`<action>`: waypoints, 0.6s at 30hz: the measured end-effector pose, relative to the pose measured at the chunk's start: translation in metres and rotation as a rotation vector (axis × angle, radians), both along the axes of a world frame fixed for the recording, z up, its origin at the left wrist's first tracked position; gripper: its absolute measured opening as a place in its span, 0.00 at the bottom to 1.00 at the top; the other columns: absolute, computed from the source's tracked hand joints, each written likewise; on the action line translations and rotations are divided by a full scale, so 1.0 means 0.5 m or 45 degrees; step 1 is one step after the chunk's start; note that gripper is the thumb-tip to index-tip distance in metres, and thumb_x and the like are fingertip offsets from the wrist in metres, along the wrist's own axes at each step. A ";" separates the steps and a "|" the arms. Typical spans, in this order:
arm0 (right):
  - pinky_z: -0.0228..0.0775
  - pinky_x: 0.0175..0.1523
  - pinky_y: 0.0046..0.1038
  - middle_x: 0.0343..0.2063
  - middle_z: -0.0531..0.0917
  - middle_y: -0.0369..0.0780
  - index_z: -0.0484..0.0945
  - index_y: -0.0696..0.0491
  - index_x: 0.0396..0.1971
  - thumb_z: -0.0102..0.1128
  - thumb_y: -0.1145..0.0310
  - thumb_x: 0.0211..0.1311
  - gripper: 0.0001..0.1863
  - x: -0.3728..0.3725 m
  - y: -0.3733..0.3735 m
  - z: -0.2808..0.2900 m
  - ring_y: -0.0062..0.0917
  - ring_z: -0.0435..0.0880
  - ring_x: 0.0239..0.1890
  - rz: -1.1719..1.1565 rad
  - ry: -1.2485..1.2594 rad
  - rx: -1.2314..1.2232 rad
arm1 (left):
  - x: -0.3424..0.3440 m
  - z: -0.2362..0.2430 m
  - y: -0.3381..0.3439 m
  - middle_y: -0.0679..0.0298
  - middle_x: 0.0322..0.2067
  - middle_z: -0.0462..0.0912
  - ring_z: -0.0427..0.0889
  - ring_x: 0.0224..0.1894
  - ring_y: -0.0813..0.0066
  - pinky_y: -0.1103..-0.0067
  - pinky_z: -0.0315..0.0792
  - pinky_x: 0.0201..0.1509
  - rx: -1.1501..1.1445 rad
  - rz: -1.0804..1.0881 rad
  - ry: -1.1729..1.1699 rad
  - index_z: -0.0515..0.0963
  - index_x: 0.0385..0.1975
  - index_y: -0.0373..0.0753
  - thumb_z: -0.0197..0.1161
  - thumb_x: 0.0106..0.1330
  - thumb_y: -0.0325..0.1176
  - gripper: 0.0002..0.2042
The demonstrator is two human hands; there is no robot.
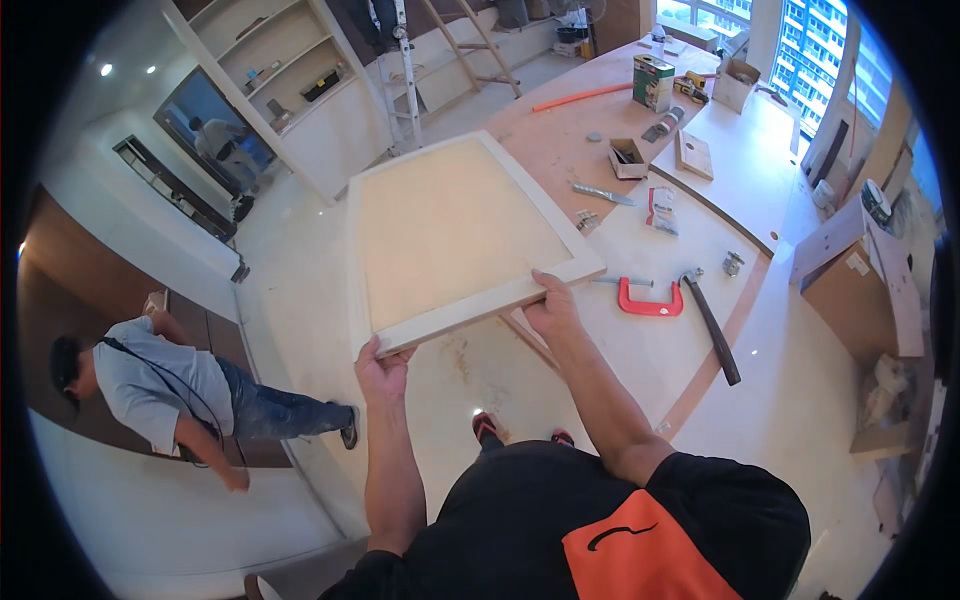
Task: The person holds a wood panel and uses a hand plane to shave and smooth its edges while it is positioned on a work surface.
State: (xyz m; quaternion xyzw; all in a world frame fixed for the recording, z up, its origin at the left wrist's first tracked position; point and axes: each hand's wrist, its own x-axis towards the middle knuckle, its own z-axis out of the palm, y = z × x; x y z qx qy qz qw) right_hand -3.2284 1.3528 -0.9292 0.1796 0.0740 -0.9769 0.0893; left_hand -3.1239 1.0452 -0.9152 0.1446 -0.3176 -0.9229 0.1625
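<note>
I hold a framed panel (pixel 450 225) with a pale cream centre and white border, tilted over the near end of the worktop. My left hand (pixel 383 372) grips its near left corner, and my right hand (pixel 550 305) grips the near edge by the right corner, thumb on the border. On the white board (pixel 600 350) to the right lie a red C-clamp (pixel 635 310), a dark-handled hammer (pixel 712 325), a small metal fitting (pixel 732 265) and a plastic packet (pixel 662 210). A metal tool (pixel 600 192) lies past the panel's right side.
A person in grey (pixel 165 390) is at my left; another person (pixel 215 145) is in a far doorway. Ladders (pixel 405 70) and built-in shelving (pixel 265 80) stand behind. The worktop (pixel 560 130) holds a green can (pixel 652 82), boxes and a drill. Cartons (pixel 840 300) stand at right.
</note>
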 end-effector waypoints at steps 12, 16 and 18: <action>0.66 0.75 0.45 0.61 0.76 0.47 0.67 0.59 0.63 0.59 0.78 0.67 0.25 -0.180 -0.103 -0.116 0.41 0.75 0.66 -0.405 -0.120 0.272 | -0.412 -0.166 -0.136 0.41 0.63 0.72 0.73 0.66 0.40 0.42 0.74 0.63 0.174 -0.560 -0.140 0.65 0.64 0.27 0.53 0.73 0.33 0.23; 0.65 0.76 0.46 0.61 0.77 0.46 0.69 0.57 0.62 0.61 0.75 0.69 0.23 -0.247 -0.223 -0.137 0.42 0.75 0.66 -0.460 -0.082 0.274 | -0.567 -0.151 -0.240 0.46 0.65 0.72 0.73 0.67 0.44 0.44 0.75 0.62 0.241 -0.586 -0.139 0.65 0.66 0.32 0.54 0.75 0.40 0.25; 0.65 0.75 0.50 0.63 0.77 0.46 0.70 0.55 0.62 0.60 0.73 0.71 0.21 -0.269 -0.320 -0.103 0.43 0.74 0.67 -0.423 -0.075 0.272 | -0.603 -0.153 -0.286 0.49 0.66 0.73 0.73 0.67 0.45 0.44 0.75 0.63 0.363 -0.593 -0.087 0.65 0.67 0.33 0.55 0.76 0.43 0.26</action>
